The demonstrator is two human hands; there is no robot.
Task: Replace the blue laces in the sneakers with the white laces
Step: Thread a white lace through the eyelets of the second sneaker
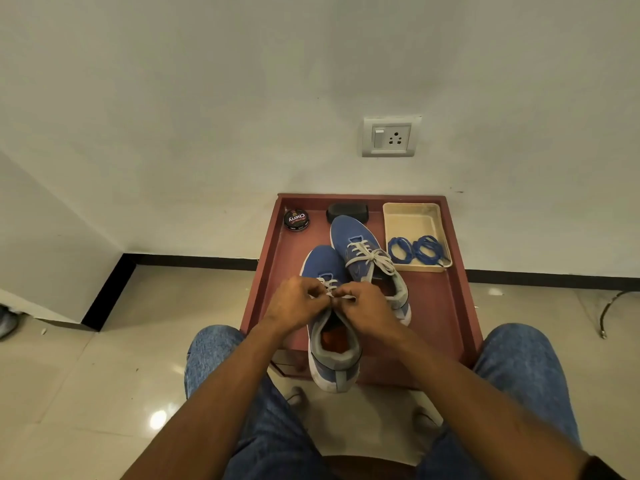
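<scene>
near sneaker (pixel 332 344): heel toward the person at the table (pixel 436 306) front edge, likely so the eyelets face the hands.
left hand (pixel 294 301): fingers curled, pinching the white lace (pixel 330 285) at the top eyelets.
right hand (pixel 367 308): pinching the same lace, seemingly tying it.
far sneaker (pixel 360 251): white-laced, bow tied.
beige tray (pixel 412 216): holds two coiled blue laces (pixel 415 251), set aside.
also on table: polish tin (pixel 296 219), black brush (pixel 347 210).

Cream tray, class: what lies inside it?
Two coiled blue laces lie at the near end of the cream tray; its far end shows bare floor. Whatever lies beneath the coils is hidden.
</scene>
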